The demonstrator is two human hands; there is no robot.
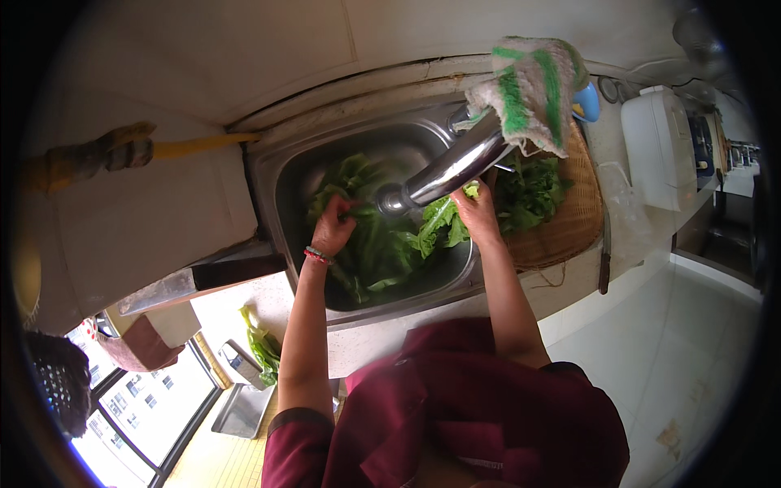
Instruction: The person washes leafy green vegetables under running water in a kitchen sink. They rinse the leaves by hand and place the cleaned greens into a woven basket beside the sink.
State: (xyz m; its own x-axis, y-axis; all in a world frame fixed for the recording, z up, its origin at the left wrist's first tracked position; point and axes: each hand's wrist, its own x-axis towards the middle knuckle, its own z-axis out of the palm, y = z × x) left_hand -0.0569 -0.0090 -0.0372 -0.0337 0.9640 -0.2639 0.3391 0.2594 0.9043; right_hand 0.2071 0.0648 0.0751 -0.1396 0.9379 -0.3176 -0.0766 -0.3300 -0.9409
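Before me is a stainless steel sink [268, 183] with many loose green leaves [384, 268] in it, looking like leaf lettuce. My right hand [479, 213], at the sink's right rim, grips a bunch of leafy greens [440, 222] by its pale stem end. The leaves of that bunch hang down into the basin. My left hand [334, 226] is at the left of the basin among the leaves, its fingers curled and partly blurred. Whether it grips a leaf is unclear. A chrome faucet [457, 165] reaches over the sink between my hands and hides part of the leaves.
Right of the sink sits a woven basket [552, 244] with more leafy greens [531, 195]. A knife [604, 262] lies beside it. A green-striped towel [531, 91] drapes over the faucet. A white appliance [659, 146] stands farther right. More greens [262, 344] and a metal tray [243, 410] are lower left.
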